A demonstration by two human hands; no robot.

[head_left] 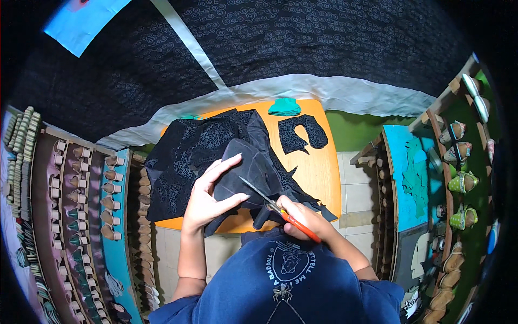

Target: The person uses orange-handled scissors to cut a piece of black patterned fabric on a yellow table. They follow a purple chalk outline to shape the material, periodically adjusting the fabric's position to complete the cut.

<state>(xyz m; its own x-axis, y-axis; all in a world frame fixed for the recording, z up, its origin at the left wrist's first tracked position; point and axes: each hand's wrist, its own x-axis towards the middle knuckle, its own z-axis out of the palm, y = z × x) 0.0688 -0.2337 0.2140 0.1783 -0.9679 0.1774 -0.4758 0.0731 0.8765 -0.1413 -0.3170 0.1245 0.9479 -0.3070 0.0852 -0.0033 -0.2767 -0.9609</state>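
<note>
My left hand point(208, 195) grips a piece of black fabric point(234, 162) with its plain, dull side up, thumb and fingers along its left edge. Faint pale lines run over that side. In my right hand point(303, 217) is a pair of scissors point(297, 223) with orange-red handles. Their blades lie over the fabric and point up and to the left, toward my left hand. How far the blades are apart is hard to make out. Under and behind the held piece spreads a larger heap of black patterned cloth point(189, 140), which hides much of the orange table point(329, 162).
A curved black cut piece point(294, 137) and a folded green stack point(284, 107) lie on the table's far right part. Racks of wooden shoe lasts point(111, 188) stand at the left. On the right are a blue surface point(396, 162) with green scraps and shelves with green shoes point(463, 182).
</note>
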